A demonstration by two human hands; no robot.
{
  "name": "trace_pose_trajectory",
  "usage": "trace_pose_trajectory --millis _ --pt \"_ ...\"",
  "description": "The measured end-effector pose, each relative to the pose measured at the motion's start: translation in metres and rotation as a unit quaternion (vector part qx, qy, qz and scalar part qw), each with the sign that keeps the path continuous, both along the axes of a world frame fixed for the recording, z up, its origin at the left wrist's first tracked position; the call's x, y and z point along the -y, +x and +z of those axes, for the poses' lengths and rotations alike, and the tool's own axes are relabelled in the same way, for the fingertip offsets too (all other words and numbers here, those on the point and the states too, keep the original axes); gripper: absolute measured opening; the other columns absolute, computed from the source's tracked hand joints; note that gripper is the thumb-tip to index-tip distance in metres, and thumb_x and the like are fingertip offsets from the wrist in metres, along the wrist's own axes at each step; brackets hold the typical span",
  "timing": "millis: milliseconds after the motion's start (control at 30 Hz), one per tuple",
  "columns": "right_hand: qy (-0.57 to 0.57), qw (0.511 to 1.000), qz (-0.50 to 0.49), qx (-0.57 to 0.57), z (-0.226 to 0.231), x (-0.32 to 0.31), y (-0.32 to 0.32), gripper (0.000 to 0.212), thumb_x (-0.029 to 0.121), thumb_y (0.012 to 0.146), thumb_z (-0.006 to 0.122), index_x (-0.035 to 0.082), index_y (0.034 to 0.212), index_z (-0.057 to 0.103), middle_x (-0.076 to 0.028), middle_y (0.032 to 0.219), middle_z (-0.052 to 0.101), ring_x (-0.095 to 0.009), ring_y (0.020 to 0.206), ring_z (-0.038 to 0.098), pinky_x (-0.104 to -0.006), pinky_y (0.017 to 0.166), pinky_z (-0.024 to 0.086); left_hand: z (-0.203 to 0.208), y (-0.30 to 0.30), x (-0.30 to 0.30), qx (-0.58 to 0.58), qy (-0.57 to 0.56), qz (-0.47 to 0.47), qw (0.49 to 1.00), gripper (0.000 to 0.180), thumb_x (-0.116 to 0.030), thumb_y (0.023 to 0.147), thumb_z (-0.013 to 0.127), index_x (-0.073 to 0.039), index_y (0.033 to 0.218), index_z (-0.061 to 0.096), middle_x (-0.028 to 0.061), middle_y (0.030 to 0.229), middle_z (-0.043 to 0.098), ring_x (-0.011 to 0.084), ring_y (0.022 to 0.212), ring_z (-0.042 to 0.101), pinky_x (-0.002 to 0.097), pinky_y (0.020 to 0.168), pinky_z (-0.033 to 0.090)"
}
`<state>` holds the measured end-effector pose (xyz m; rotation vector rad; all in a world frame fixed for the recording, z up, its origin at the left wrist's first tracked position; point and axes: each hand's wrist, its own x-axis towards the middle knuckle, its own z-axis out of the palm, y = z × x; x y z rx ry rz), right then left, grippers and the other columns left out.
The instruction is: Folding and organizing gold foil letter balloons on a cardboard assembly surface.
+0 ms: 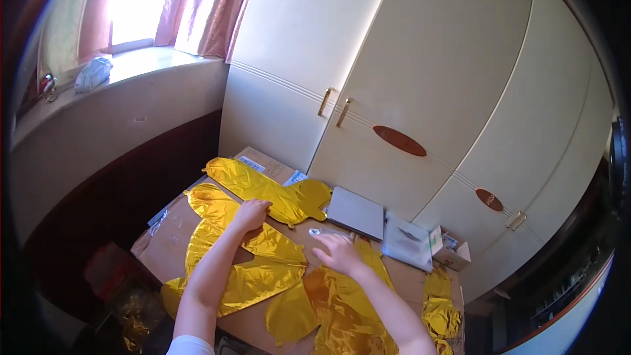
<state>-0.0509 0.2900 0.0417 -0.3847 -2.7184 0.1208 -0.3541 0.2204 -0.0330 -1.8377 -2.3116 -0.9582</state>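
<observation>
Flat, shiny yellow foil balloons are spread over a cardboard-covered table (167, 240). My left hand (250, 215) is closed at the upper edge of a large curved foil balloon (217, 256), its fingertips partly hidden. Beyond it lies a longer foil balloon (263, 187) with small tabs along its edge. My right hand (340, 254) hovers or rests above the table's middle, fingers apart. Just past its fingertips is a small whitish piece (315, 231), too small to name. Under my right forearm lies a crumpled foil balloon (348, 296).
A grey flat box (355, 212), a clear plastic packet (406, 242) and a small open carton (451, 248) line the far right edge. More yellow foil (439, 309) lies at the right. A tall cream wardrobe (420, 59) stands behind; a bag with gold foil (135, 315) is lower left.
</observation>
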Motion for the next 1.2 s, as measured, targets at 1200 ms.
trace_pose_trajectory --millis 1200 --pt "-0.165 0.971 -0.121 0.120 -0.015 -0.078 -0.164 0.022 0.030 0.079 0.072 0.012 0.092 0.075 -0.011 0.086 0.072 -0.026 0.082 0.069 -0.0380 0.077 0.052 -0.004 -0.002 -0.001 0.083 0.093 0.043 0.991 0.018 -0.025 0.087 0.059 -0.012 0.089 0.071 0.0121 0.081 0.069 0.0316 0.081 0.066 0.0428 0.076 0.051"
